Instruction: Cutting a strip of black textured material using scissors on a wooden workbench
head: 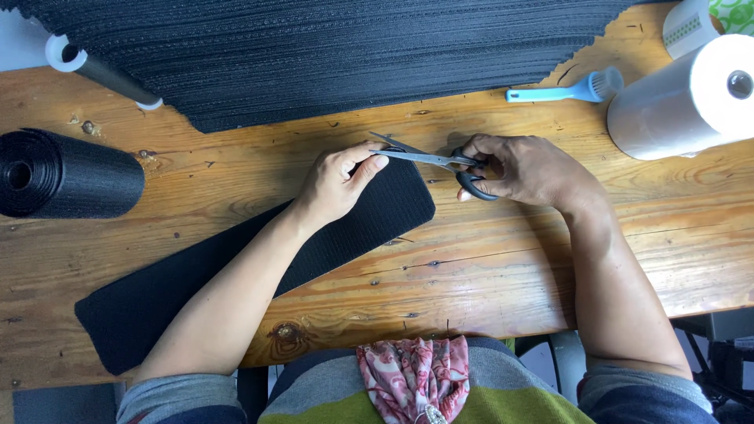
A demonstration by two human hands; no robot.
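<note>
Nearest the body, a black mesh strip (236, 267) lay slanted across the wooden table (487, 275), its near end partly covered by the left forearm; at the strip's far end the left hand (334, 184) pinched its corner, fingers closed; just right of the strip the right hand (526, 169) gripped scissors (440, 161), blades slightly parted over that corner, handle loops half hidden; beyond the strip lay a wide black mesh sheet (330, 55), cut off by the frame.

Matt black mesh strip (236, 267), steel-bladed scissors (440, 161), glossy knotted wooden table (487, 267)
</note>
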